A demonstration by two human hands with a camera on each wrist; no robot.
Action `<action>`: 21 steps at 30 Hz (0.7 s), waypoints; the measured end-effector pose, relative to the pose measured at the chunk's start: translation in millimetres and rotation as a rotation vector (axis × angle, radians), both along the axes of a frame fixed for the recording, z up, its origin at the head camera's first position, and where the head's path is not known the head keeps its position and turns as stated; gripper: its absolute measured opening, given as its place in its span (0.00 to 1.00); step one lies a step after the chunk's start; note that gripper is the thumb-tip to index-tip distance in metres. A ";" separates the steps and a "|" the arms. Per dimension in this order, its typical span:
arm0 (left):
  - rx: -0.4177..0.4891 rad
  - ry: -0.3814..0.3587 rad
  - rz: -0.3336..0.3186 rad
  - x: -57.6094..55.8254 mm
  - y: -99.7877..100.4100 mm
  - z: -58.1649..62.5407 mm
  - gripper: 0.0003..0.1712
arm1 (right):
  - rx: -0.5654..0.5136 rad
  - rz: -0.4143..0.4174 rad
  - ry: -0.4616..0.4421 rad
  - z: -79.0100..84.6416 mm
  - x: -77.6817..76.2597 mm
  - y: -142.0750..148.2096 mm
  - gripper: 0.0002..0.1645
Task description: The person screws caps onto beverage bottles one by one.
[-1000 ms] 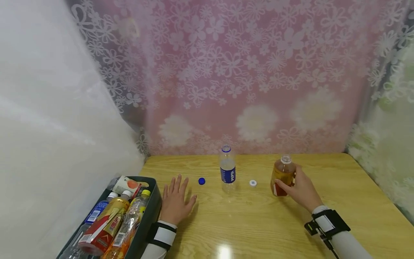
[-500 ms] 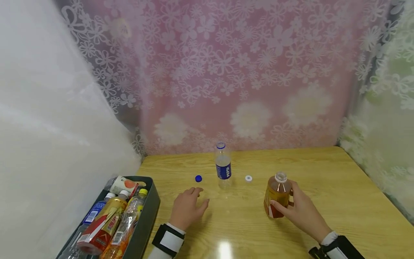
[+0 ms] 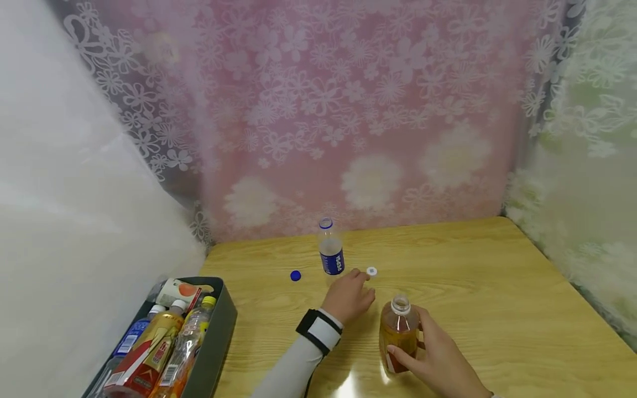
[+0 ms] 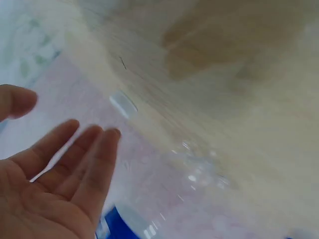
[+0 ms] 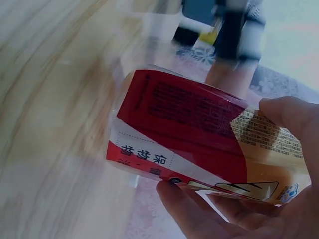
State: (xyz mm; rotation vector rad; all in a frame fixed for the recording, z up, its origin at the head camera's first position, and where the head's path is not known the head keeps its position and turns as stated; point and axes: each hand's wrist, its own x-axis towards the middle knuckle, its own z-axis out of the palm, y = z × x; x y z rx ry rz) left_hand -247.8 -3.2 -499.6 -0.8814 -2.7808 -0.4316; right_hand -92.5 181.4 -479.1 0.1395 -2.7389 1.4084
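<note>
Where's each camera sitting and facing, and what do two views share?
Head: on the head, facing forward and down at the table; left hand, right hand show.
Left wrist: worn there, facing the white cap; left hand shows.
Right wrist: worn there, facing the amber bottle; right hand shows, left hand partly.
Head and right wrist share the amber bottle.

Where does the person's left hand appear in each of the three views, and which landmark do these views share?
Head: the left hand is at lower middle, slightly right, near the white cap.
Left wrist: at lower left, fingers spread apart from the cap.
Right wrist: at the top, right of middle, partly hidden behind the held bottle.
Shared landmark: the wooden table.
</note>
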 end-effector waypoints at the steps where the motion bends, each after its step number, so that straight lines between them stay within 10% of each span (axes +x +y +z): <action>1: -0.024 0.008 0.003 -5.7 6.5 -0.7 0.18 | -0.009 0.001 -0.008 1.1 0.2 -2.9 0.51; 10: -0.250 0.037 0.025 -43.5 39.2 -9.5 0.12 | -0.035 0.017 -0.012 11.6 -1.7 -19.8 0.49; 21: -0.205 -0.002 -0.001 -46.6 47.6 -20.5 0.13 | 0.011 -0.010 -0.011 5.3 -5.0 -17.2 0.50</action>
